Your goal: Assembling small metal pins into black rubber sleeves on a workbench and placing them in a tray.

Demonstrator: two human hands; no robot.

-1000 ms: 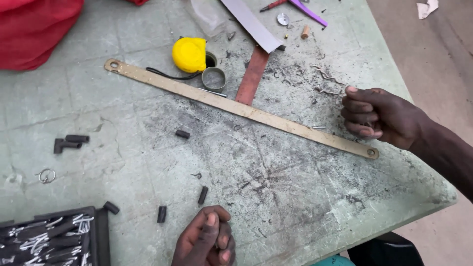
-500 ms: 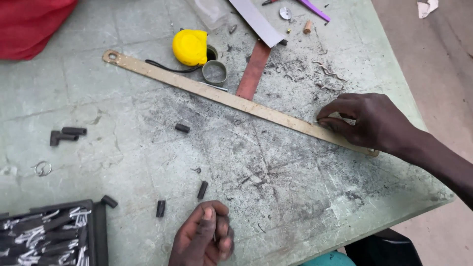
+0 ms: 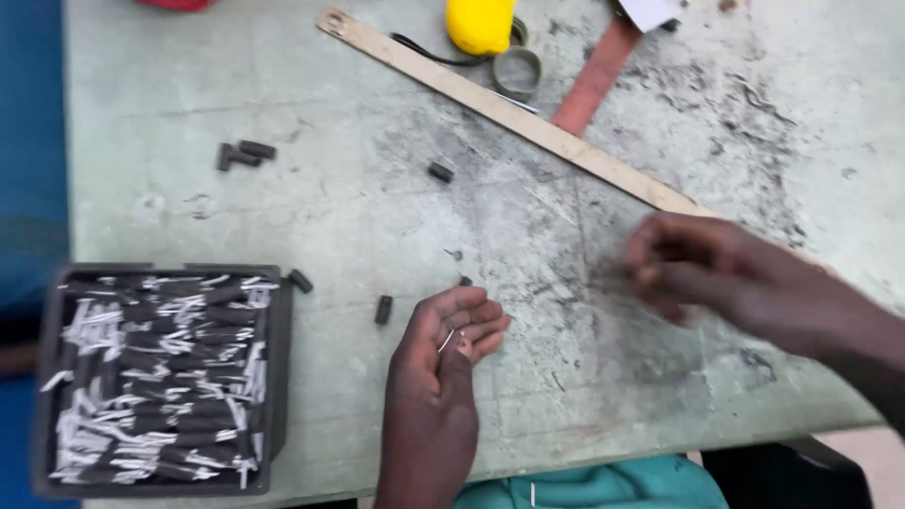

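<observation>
Fingers (image 3: pixel 481 325) of the left hand (image 3: pixel 443 353) lie loosely uncurled, palm up, cradling a thin wire ring (image 3: pixel 447 340) near the table's (image 3: pixel 330 217) near edge. Right hand (image 3: pixel 726 278) blurred; grip unclear. Far behind, a long metal strip (image 3: pixel 528 123).

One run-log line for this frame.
left hand: palm up, thin wire piece on it | right hand: blurred, above table beside long strip | tray: dark pieces

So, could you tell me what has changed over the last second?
The right hand left the long metal strip and swung toward the left hand, which opened palm up, showing a thin wire piece. The strip, yellow tape measure and scattered black pieces stayed put.
</observation>
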